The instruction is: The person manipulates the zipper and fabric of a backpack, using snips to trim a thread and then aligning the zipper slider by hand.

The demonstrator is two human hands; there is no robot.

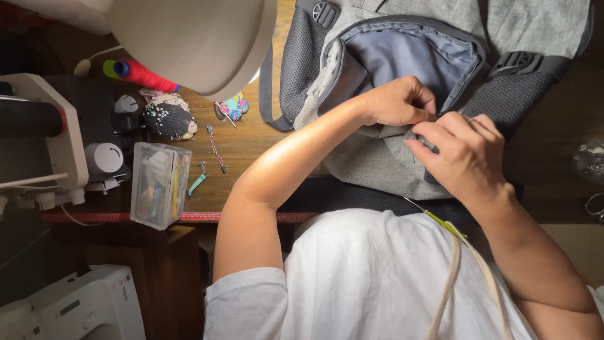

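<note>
The left hand (pixel 397 101) and right hand (pixel 462 154) are both pinching the grey backpack's (pixel 377 160) fabric edge below its open pocket, at two o'clock from the clear plastic box (pixel 159 184), suggesting hand-stitching is underway, with progress impossible to gauge.

left hand (pixel 397 102) fingers pinched | right hand (pixel 464 153) fingers curled (fingertips meeting) | both forearms bare

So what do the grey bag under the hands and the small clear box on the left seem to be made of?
The grey bag looks like woven fabric, matte with a fine heathered weave, with darker mesh panels; both hands, left hand and right hand, pinch it. The clear box looks like translucent rigid plastic, its contents showing through.
</note>
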